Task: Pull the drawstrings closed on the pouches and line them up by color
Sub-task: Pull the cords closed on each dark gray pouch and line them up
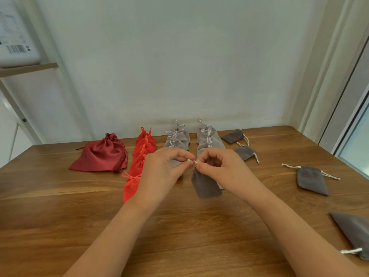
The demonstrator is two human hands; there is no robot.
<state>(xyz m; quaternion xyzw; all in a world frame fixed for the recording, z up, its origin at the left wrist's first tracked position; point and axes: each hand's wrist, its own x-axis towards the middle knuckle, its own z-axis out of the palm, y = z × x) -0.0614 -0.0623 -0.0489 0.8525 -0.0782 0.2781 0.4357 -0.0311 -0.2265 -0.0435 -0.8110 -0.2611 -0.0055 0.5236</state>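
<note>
Dark grey pouch [206,184] is at centre frame, hanging mouth-up from its drawstring [192,161]. Can't tell whether its bottom touches the wooden table [179,226]. The pouch mouth is hidden behind the fingers, so can't tell how far it's cinched.

Left hand [161,168]: thumb and forefinger pinch one pale cord end, other fingers curled. Right hand [221,168]: same pinch on the other cord end, fingers curled in, covering the pouch top. The two pinches sit nearly tip to tip.

Behind the hands, three overlapping rows run back to the wall [179,66]:
- bright red pouches [142,154], just left of the left hand, nearest one partly under that wrist
- light grey row [177,139], pale cord loops at the tops
- second light grey row [209,139], same look. The near ends of both grey rows are hidden by the hands.

Dark red satin pouch [99,154] lies alone left of the red row, gathered at the neck, cord trailing down its right side.

Loose dark grey pouches on the right, not in any row:
- far pouch [233,135] and second pouch [245,151], just beside the second grey row
- third pouch [311,179], well out to the right, cords trailing from both sides
- edge pouch [353,230], cut off by the frame

Far left: shelf [30,67] carrying a white box [16,37] with a barcode label.
</note>
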